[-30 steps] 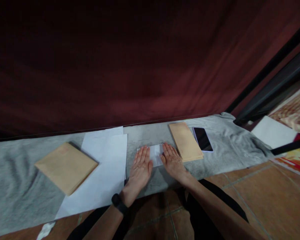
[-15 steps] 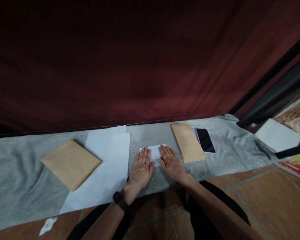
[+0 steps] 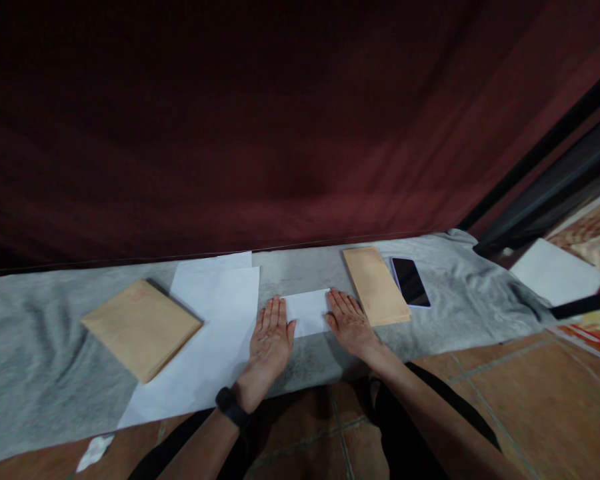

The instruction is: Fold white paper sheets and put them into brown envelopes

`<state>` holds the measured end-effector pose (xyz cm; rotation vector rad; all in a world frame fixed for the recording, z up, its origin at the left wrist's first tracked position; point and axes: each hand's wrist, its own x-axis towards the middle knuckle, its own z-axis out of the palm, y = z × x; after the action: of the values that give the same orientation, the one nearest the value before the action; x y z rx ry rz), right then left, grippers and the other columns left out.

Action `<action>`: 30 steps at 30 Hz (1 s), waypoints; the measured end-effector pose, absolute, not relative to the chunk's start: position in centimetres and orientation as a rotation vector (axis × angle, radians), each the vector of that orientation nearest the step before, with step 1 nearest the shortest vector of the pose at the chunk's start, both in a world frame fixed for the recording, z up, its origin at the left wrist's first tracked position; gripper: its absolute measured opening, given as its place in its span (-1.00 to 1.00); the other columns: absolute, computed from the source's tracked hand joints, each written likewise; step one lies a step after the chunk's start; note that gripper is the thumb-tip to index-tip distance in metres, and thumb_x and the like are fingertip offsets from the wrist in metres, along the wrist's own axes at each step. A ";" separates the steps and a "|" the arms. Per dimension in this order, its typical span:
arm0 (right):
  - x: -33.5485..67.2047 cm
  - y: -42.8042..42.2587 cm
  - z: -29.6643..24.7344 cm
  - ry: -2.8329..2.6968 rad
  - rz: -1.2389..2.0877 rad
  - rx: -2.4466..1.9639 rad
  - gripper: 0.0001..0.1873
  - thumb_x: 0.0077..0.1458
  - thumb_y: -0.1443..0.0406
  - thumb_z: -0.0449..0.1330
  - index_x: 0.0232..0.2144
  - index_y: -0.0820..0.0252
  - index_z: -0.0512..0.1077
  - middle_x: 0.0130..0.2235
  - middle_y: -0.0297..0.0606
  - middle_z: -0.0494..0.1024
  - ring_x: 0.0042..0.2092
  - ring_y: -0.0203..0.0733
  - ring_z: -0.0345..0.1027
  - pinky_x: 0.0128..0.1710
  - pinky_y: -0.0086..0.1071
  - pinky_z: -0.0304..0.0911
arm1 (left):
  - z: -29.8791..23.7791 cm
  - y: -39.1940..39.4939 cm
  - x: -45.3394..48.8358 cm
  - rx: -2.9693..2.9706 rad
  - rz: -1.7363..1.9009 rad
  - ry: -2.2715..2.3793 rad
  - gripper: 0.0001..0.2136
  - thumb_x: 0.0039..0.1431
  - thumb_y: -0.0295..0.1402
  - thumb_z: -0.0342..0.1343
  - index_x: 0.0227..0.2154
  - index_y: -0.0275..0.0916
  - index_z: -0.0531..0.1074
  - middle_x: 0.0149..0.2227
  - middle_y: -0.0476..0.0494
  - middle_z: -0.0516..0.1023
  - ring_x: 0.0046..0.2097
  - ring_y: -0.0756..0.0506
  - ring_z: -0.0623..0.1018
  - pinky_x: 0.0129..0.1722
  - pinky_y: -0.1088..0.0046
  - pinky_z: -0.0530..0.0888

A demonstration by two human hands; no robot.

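A small folded sheet of white paper [image 3: 307,312] lies flat on the grey cloth in front of me. My left hand [image 3: 271,337] is laid palm down at its left end, fingers stretched out and thumb on or beside the near left corner. At the right end, my right hand [image 3: 351,325] also lies flat, its fingertips touching the paper's edge. The middle of the paper shows between the two hands. Close beyond my right hand is a stack of long brown envelopes [image 3: 379,287].
Larger white sheets [image 3: 215,327] lie to the left, partly under a stack of brown envelopes [image 3: 143,327]. A phone [image 3: 411,283] rests right of the long envelopes. The grey cloth [image 3: 460,300] ends above a tiled floor [image 3: 505,387]; a dark red curtain [image 3: 280,167] hangs behind.
My left hand has slid left across the paper to its end, and my right hand has shifted slightly right. More of the white paper shows between them.
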<state>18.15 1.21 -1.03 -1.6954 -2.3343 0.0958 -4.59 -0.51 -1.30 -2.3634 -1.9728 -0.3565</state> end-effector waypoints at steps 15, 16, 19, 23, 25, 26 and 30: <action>15.9 4.0 1.1 -2.310 0.231 -1.540 -0.42 0.30 0.21 0.12 0.31 0.24 0.20 0.27 0.00 0.34 0.32 0.03 0.12 0.35 0.08 -0.08 | -1.4 0.0 -5.0 -2.403 -0.430 -1.894 -0.34 0.36 -0.03 -0.08 0.34 -0.41 0.13 0.37 -0.50 0.17 0.39 -0.35 0.18 0.30 0.01 0.24; 16.0 4.1 1.1 -2.306 0.238 -1.530 -0.43 0.29 0.22 0.14 0.29 0.23 0.22 0.25 -0.01 0.36 0.31 0.03 0.15 0.35 0.07 -0.07 | -1.5 0.1 -5.1 -2.405 -0.445 -1.893 -0.33 0.35 -0.02 -0.07 0.34 -0.41 0.12 0.36 -0.50 0.18 0.39 -0.35 0.18 0.30 0.01 0.24; 16.1 4.3 1.1 -2.280 0.257 -1.527 -0.46 0.25 0.22 0.19 0.25 0.19 0.28 0.20 -0.03 0.39 0.24 0.03 0.22 0.32 0.05 0.00 | -1.8 0.2 -5.2 -2.405 -0.480 -1.905 -0.32 0.34 -0.02 -0.04 0.35 -0.41 0.11 0.36 -0.50 0.18 0.39 -0.36 0.18 0.30 0.00 0.23; 16.1 4.4 1.1 -2.241 0.268 -1.543 -0.45 0.19 0.23 0.27 0.21 0.17 0.33 0.12 -0.04 0.43 0.16 0.06 0.24 0.23 0.00 0.15 | -1.9 0.3 -5.2 -2.414 -0.515 -1.923 -0.31 0.32 -0.05 0.01 0.35 -0.42 0.09 0.36 -0.51 0.19 0.38 -0.38 0.19 0.30 -0.01 0.23; 16.1 4.5 1.2 -2.229 0.276 -1.542 -0.45 0.17 0.25 0.28 0.19 0.17 0.35 0.10 -0.04 0.43 0.13 0.07 0.25 0.19 -0.01 0.19 | -1.8 0.4 -5.2 -2.427 -0.540 -1.918 -0.30 0.30 -0.06 0.03 0.35 -0.42 0.09 0.34 -0.53 0.22 0.37 -0.39 0.22 0.29 -0.03 0.25; 16.1 4.5 1.2 -2.222 0.281 -1.541 -0.46 0.16 0.26 0.29 0.18 0.16 0.36 0.09 -0.04 0.43 0.12 0.07 0.25 0.18 -0.01 0.20 | -1.7 0.4 -5.2 -2.435 -0.558 -1.915 -0.29 0.30 -0.06 0.05 0.34 -0.43 0.08 0.33 -0.53 0.23 0.36 -0.40 0.23 0.28 -0.04 0.26; 16.2 4.4 1.5 -2.195 0.310 -1.521 -0.59 0.15 0.33 0.27 0.06 0.15 0.43 0.01 -0.07 0.44 0.09 0.06 0.27 0.12 -0.05 0.26 | -0.9 0.9 -5.1 -2.469 -0.678 -1.935 -0.27 0.24 -0.18 0.13 0.36 -0.41 0.02 0.30 -0.50 0.30 0.33 -0.39 0.29 0.26 -0.03 0.31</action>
<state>16.21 4.45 1.53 -1.5210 -2.1945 0.3101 -5.10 0.86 -0.90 -2.4693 -1.9346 -0.6777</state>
